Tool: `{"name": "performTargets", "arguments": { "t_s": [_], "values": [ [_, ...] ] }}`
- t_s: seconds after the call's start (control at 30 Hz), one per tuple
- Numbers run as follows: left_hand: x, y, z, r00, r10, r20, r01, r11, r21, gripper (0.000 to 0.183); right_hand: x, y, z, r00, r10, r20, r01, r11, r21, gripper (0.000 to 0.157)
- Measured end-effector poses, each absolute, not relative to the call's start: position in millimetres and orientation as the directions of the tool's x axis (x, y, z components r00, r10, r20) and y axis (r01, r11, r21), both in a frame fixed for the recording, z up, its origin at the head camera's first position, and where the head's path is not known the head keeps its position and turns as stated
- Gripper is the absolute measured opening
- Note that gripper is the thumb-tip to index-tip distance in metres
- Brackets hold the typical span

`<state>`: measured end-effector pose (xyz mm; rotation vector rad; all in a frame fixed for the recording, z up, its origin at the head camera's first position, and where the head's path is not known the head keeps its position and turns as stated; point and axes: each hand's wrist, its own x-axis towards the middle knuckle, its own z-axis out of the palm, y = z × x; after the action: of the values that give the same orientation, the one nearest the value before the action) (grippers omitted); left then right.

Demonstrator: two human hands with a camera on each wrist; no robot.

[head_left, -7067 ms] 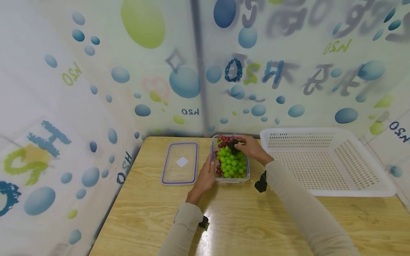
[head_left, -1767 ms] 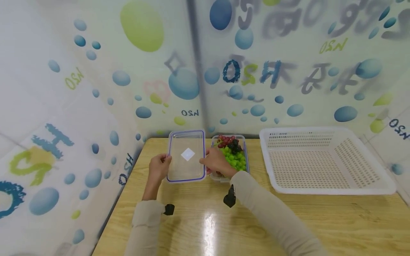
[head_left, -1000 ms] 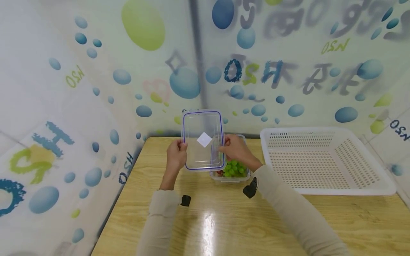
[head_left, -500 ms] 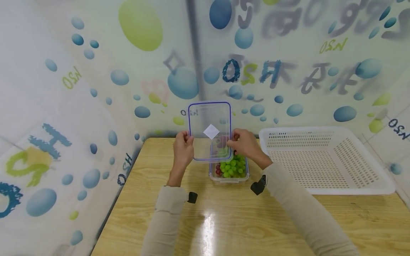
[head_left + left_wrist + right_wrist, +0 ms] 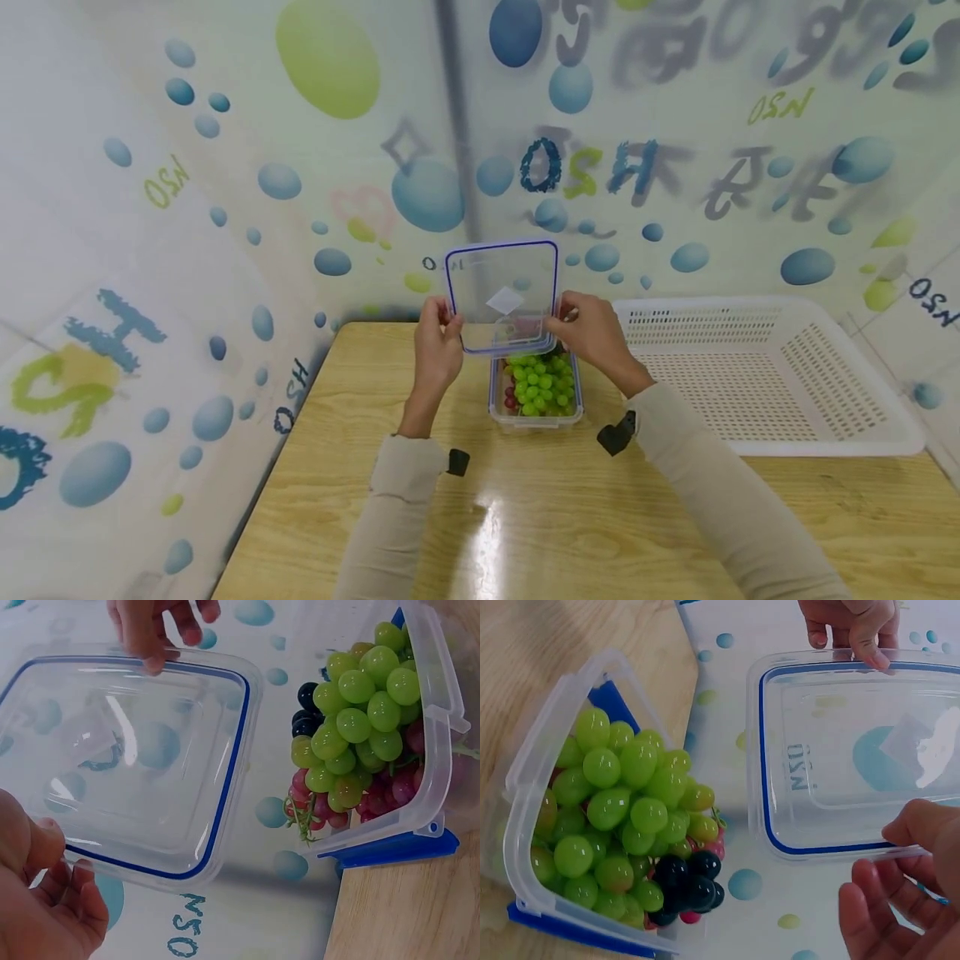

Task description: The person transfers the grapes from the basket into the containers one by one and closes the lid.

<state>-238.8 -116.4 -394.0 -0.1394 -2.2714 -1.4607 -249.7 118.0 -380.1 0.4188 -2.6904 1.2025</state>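
A clear plastic lid with a blue seal and a white diamond sticker is held up, tilted, over the back of a grape-filled container. My left hand pinches its left edge. On the opposite edge, my right hand pinches it between thumb and fingers. Below, the clear container stands on the table. Green grapes fill its front, with red grapes at the left. Dark grapes show in the right wrist view. The lid partly covers the container's far end in the head view.
A large white perforated plastic basket stands on the right of the wooden table. A wall covering with blue and green dots rises right behind the table's back edge.
Earlier my right hand was at the grapes while the lid lay left of the container. Both hands have since lifted the lid, brought it rightward over the container and tipped it.
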Motion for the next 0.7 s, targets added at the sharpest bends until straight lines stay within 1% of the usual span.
{"name": "performTargets", "arguments": {
  "t_s": [0.2,0.37,0.47,0.67,0.7],
  "values": [
    [-239.1,-119.5,-397.5,-0.906,-0.091,0.414,0.348,0.398,0.849,0.013,-251.0,123.5,-381.3,-0.928,-0.201,0.313,-0.365,0.658,-0.659,0.021],
    [-240.8,-121.2,-402.3,-0.891,-0.046,0.452,0.396,0.408,0.822,0.011,-251.6,124.1,-384.8,-0.939,-0.202,0.280,-0.342,0.644,-0.684,0.021],
    [-242.2,-122.2,-404.7,-0.885,-0.010,0.466,0.422,0.408,0.810,0.010,-250.8,125.1,-386.1,-0.947,-0.179,0.265,-0.318,0.631,-0.708,0.022],
    [-245.1,-123.3,-407.6,-0.889,0.030,0.456,0.432,0.385,0.816,0.012,-249.3,131.7,-386.8,-0.953,-0.149,0.265,-0.300,0.609,-0.734,0.023],
    [-245.6,-123.1,-408.7,-0.890,0.029,0.454,0.429,0.386,0.817,0.013,-249.3,132.6,-387.2,-0.952,-0.151,0.265,-0.302,0.606,-0.736,0.026]
  ]
}}
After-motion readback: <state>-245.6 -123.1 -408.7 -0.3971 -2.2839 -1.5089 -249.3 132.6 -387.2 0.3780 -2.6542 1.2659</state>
